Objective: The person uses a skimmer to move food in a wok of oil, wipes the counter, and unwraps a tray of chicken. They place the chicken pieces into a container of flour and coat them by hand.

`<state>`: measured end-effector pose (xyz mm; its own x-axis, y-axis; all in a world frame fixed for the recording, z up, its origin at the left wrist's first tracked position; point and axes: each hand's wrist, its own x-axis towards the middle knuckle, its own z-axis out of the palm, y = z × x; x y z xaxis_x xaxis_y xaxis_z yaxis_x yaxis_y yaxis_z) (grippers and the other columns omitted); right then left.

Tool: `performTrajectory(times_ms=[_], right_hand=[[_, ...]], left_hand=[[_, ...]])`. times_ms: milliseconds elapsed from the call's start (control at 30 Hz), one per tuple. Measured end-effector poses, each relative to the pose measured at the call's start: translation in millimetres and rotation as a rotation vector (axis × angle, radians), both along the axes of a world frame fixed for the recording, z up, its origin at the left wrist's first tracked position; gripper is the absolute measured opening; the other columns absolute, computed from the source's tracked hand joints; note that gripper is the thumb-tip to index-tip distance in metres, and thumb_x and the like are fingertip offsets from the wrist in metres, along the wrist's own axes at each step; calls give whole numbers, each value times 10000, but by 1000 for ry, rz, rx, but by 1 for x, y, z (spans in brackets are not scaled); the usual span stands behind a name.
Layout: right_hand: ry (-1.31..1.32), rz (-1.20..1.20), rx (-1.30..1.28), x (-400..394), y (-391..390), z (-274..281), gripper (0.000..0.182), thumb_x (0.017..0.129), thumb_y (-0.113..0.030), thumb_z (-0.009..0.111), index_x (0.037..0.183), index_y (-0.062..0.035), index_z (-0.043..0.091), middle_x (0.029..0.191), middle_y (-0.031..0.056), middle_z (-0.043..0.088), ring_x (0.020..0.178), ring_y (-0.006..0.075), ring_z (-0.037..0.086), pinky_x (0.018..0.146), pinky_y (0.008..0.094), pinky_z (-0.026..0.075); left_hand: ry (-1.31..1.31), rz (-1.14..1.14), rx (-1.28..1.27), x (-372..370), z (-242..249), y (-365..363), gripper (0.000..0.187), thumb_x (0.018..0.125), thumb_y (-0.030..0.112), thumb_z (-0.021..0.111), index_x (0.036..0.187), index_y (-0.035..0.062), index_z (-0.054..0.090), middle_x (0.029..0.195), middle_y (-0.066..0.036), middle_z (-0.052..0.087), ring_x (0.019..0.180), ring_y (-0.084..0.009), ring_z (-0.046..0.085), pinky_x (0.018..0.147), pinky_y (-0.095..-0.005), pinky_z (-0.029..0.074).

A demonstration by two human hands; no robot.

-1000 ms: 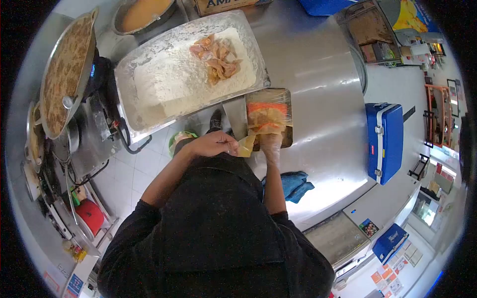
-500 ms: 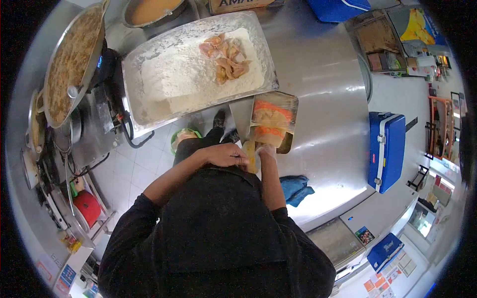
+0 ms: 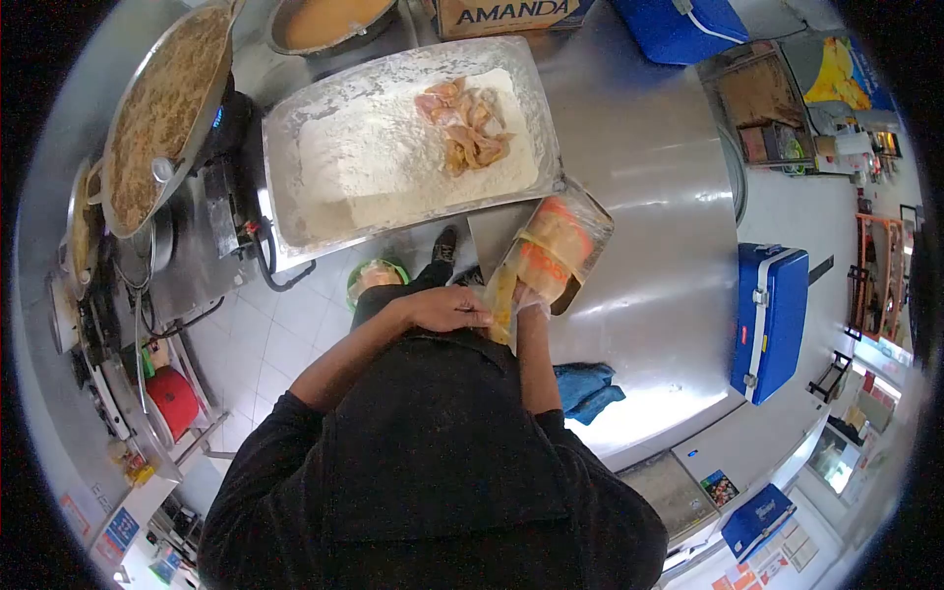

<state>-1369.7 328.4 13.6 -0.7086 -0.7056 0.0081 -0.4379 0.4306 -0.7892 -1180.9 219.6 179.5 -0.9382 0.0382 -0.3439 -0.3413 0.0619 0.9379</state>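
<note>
My left hand (image 3: 449, 309) is closed at my waist, its fingertips at a strip of yellowish see-through plastic (image 3: 502, 305). Close beside it, my right hand (image 3: 531, 298) seems partly covered by clear plastic. Its fingers are bent at the near end of a packet with orange print (image 3: 553, 248), and are partly hidden. The packet lies slanted in an open cardboard box (image 3: 593, 228) on the steel counter. Beyond the hands, raw chicken pieces (image 3: 462, 128) lie on white flour in a large metal tray (image 3: 285, 224).
A big pan of brown crumbly food (image 3: 157, 118) and a pot of orange liquid (image 3: 329, 22) stand at the left and back. A blue cooler (image 3: 772, 320) is at right, and a blue cloth (image 3: 587, 390) lies by my right forearm. A green-rimmed bucket (image 3: 379, 280) stands below.
The box and its packet have tilted to the right, and more of the packet's length shows. My hands stay close together at my waist. The whole view has shifted slightly.
</note>
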Motion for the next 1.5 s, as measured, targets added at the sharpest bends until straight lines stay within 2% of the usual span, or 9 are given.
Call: performTrajectory(times_ms=[67, 267, 467, 567, 800, 1067, 1167, 1367, 1500], right_hand=[[39, 17, 18, -10, -12, -2, 567, 949, -408, 480, 1428, -122, 381, 1469, 103, 391, 1339, 275, 381, 1114, 418, 294], [20, 46, 125, -10, 23, -15, 564, 950, -404, 482, 1428, -123, 380, 1466, 101, 394, 1331, 276, 390, 1103, 420, 311], [58, 34, 127, -12, 20, -12, 561, 951, -399, 484, 1428, -124, 379, 1462, 99, 398, 1324, 276, 400, 1092, 423, 329], [115, 17, 109, -11, 13, 1, 560, 951, -397, 485, 1428, -124, 378, 1461, 98, 399, 1320, 276, 405, 1087, 424, 338], [317, 15, 212, -29, -33, -7, 557, 952, -392, 488, 1428, -125, 376, 1457, 96, 403, 1311, 277, 416, 1074, 427, 358], [287, 49, 255, -11, 5, -8, 553, 953, -386, 490, 1428, -126, 374, 1452, 94, 408, 1301, 277, 428, 1060, 430, 382], [366, 37, 283, -14, -11, -6, 552, 954, -384, 491, 1428, -127, 374, 1450, 93, 409, 1297, 278, 433, 1054, 431, 391], [538, 43, 400, -34, -46, -13, 549, 955, -380, 493, 1427, -127, 372, 1447, 91, 413, 1289, 278, 443, 1043, 434, 408], [601, 65, 450, -37, -36, -6, 548, 955, -377, 495, 1427, -128, 371, 1445, 89, 415, 1284, 278, 449, 1036, 436, 420]], left_hand=[[-14, 29, 107, 0, 2, -2, 446, 1000, 382, 462, 1022, -11, 670, 939, -132, 699, 887, -229, 655, 810, -348, 493], [2, -15, -127, -6, -1, -5, 394, 993, 338, 474, 1025, -7, 660, 900, -168, 691, 859, -272, 668, 800, -373, 489], [15, -8, -153, -8, -17, -3, 391, 983, 339, 484, 1013, -9, 658, 915, -159, 695, 894, -299, 667, 822, -381, 492], [8, -2, -120, -9, -13, -4, 313, 969, 271, 516, 992, 2, 676, 911, -149, 697, 870, -260, 667, 788, -358, 498], [-35, 37, -31, -9, -4, -11, 333, 977, 282, 502, 985, 0, 678, 883, -127, 699, 862, -235, 667, 802, -348, 500], [-10, -19, -42, -5, -16, -13, 331, 972, 292, 509, 1010, 5, 669, 903, -146, 685, 871, -260, 652, 808, -359, 483], [-17, -37, -103, -1, -20, -12, 434, 998, 378, 454, 1020, 2, 670, 951, -150, 693, 894, -262, 652, 835, -373, 481], [-74, -19, -6, -9, 3, -17, 442, 990, 387, 471, 1047, -7, 663, 966, -160, 692, 900, -257, 653, 833, -374, 481], [-22, -36, -115, -12, -11, -13, 439, 990, 387, 472, 1048, -2, 667, 939, -148, 698, 867, -246, 658, 809, -368, 491]])
